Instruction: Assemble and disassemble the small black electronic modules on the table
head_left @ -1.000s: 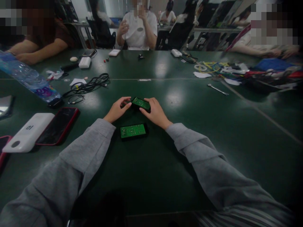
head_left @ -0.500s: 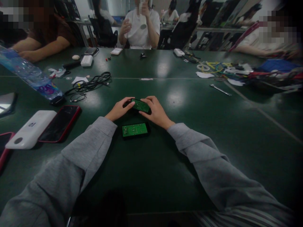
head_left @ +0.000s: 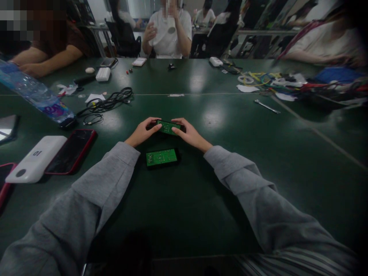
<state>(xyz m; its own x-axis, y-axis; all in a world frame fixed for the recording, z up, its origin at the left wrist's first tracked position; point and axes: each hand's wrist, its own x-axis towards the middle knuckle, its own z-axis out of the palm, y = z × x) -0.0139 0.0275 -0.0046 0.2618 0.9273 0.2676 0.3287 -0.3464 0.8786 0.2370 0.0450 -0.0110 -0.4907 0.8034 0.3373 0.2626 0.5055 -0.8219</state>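
Between my two hands is a green circuit board in a black case [head_left: 166,127], its green face turned up toward me. My left hand [head_left: 144,130] grips its left end, thumb on the face and fingers behind the far edge. At the right end my right hand [head_left: 188,133] grips it the same way, thumb on the board. A second circuit board in a black case [head_left: 161,156] lies flat on the table just nearer to me, untouched. The undersides of the held case and some fingertips are hidden.
On the left lie a red-edged phone [head_left: 71,151], a white power bank [head_left: 36,159], a tilted plastic bottle [head_left: 37,92] and coiled black cables [head_left: 110,101]. A wrench [head_left: 266,106] and a tangle of wires [head_left: 299,84] lie right. People sit around the table [head_left: 184,214].
My right hand has shifted its grip, its thumb now lying on the board's face instead of along its near edge. The held board has turned slightly more level.
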